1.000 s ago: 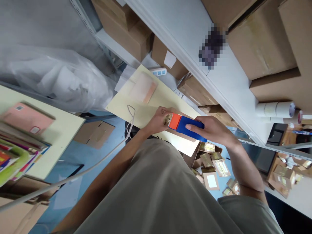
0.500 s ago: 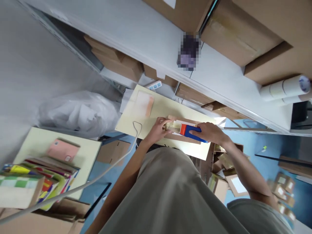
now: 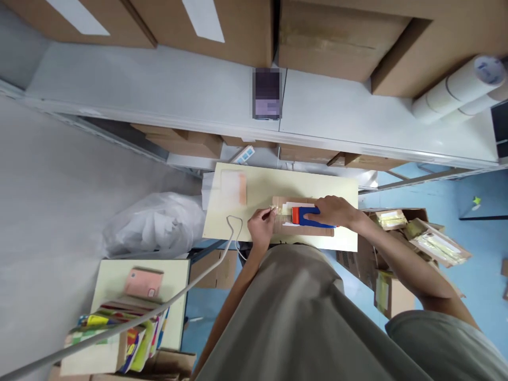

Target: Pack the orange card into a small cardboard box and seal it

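Seems midway through taping the cardboard piece (image 3: 305, 231) by the near edge of the desk (image 3: 317, 183), apparently with clear tape (image 3: 284, 210) on its left end, the rest left to do. Grasps the tape dispenser (image 3: 308, 211) under the right hand (image 3: 332, 210), with the orange head (image 3: 295, 215) leftward; apparently pinches tape in the left hand (image 3: 261, 226).

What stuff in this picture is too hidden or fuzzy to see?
All in the head view:
- Blue tool: its far end is partly covered by the right grip.
- Left grip: what's at its fingertips is too small to tell.
- Dark thing on the shelf: blurred into squares.
- Plastic bag: cloudy folds hide any contents.
- Big box: top edge cuts it off.
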A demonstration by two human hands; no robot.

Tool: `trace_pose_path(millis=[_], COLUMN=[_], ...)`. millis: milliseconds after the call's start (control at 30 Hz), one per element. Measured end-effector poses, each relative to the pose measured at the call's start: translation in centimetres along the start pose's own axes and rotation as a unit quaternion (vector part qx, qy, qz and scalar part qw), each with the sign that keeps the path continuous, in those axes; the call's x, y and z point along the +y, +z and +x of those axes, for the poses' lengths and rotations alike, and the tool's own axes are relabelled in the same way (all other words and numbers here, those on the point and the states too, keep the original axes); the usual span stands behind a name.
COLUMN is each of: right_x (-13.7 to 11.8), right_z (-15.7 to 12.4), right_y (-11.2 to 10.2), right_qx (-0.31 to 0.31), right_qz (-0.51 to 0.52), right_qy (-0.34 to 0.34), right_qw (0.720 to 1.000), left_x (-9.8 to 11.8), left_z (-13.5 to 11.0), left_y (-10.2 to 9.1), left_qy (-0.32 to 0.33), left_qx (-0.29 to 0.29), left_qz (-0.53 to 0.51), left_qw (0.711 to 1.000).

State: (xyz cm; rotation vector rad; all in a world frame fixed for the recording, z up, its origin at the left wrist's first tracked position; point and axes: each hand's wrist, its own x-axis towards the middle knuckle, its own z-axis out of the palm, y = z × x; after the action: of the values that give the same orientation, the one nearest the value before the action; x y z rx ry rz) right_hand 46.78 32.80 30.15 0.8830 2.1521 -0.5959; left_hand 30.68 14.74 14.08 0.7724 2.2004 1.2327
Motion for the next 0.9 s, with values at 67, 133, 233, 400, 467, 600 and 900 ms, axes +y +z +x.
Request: trace_pose_path(millis=[67, 133, 233, 400, 467, 600, 900], right_x=[0.0, -0.1, -0.2, 2.1, 4.4, 9.5, 7.8], right_z=[-0.1, -0.3, -1.0, -3.7, -5.3, -7.7, -4.0], right_y=[0.2, 0.4, 0.8, 1.7, 2.1, 3.3, 6.3], right_qx=[0.0, 0.0, 0.009, 0.027, 0.013, -0.01, -0.015], right_qz=[0.009, 0.028, 0.09, 0.195, 0.206, 0.201, 0.096], right_qy=[-0.004, -0.009, -0.028, -0.065, -0.035, 0.025, 0.102], right_qw=[1.0, 1.0, 0.995, 0.978, 0.978, 0.979, 0.99], left_x=[0.0, 0.0, 0.1, 0.1, -0.4, -1.6, -1.2], left_z=[0.3, 0.7, 1.2, 2.1, 2.6, 3.5, 3.7], left_y=[-0.2, -0.6, -1.3, -2.9, -3.9, -5.1, -4.3], left_qy=[0.014, 0.021, 0.02, 0.028, 0.018, -0.007, 0.011], left_qx=[0.011, 0.022, 0.03, 0.043, 0.068, 0.082, 0.064], left_qz=[0.007, 0.016, 0.038, 0.044, 0.052, 0.075, 0.078], left_qw=[1.0, 0.999, 0.999, 0.998, 0.996, 0.994, 0.995])
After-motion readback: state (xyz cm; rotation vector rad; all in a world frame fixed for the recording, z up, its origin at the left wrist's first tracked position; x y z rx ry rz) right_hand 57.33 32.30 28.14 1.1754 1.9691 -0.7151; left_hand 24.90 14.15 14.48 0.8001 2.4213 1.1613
